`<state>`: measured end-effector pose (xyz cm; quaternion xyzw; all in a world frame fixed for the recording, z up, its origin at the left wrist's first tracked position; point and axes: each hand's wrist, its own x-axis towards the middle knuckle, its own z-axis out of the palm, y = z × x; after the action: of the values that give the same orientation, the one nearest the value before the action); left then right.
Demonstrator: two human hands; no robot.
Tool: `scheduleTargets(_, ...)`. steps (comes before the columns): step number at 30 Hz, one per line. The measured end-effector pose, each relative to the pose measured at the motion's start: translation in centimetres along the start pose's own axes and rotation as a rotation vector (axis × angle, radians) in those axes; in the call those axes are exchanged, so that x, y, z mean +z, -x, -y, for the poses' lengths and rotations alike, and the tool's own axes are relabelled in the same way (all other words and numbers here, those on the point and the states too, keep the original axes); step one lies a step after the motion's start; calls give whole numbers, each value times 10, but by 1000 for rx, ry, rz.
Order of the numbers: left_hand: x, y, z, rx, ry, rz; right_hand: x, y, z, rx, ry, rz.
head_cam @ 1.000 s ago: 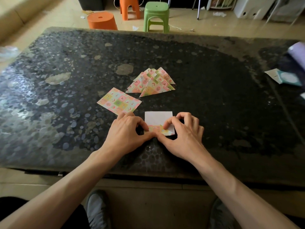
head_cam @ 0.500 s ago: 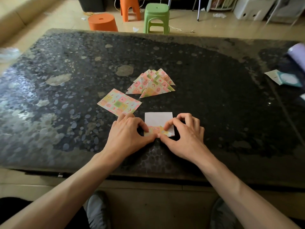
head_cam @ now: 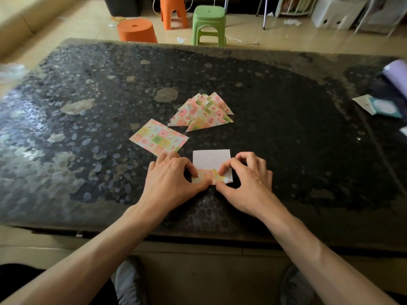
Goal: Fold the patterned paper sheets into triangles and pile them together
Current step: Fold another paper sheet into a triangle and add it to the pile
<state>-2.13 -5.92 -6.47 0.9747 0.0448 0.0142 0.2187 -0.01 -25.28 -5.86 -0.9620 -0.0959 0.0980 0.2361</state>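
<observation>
Flat unfolded pastel checked paper square [head_cam: 158,140] on dark speckled stone table [head_cam: 286,133], just beside left hand [head_cam: 169,183]. Left hand thumb and forefinger pinch near-left edge of white-backed patterned sheet [head_cam: 211,160]. Pile of folded pastel paper triangles [head_cam: 202,113] farther back, apart from sheet. Sheet pattern-down near table's front edge, near edge turned up, pattern showing. Right hand [head_cam: 244,181] pinches near-right edge, other fingers curled.
</observation>
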Motion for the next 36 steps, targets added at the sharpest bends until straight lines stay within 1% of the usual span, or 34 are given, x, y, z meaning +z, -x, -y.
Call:
scheduleTargets(6, -1, 0, -4, -10, -46, -4, -13, -3, -1, 36, -70, 76)
scheduleTargets(13, -6, 0, -12, -37, -124, 40, -19, -2, 0, 33, -82, 105)
scheduleTargets(17, -9, -1, -12, -47, -126, 58, -27, -4, -2, 48, -143, 165)
scheduleTargets(25, -11, -2, -13, -60, -99, 92, -34, -8, -3, 71, -191, 215)
scheduleTargets(29, -13, -5, -9, -57, -69, 111, -34, -12, -6, 97, -235, 220)
scheduleTargets(32, -16, -9, -8, -57, -45, 152, -35, -16, -9, 114, -316, 218)
scheduleTargets(36, -19, -12, -5, -33, -31, 171, -32, -16, -15, 49, -454, 74)
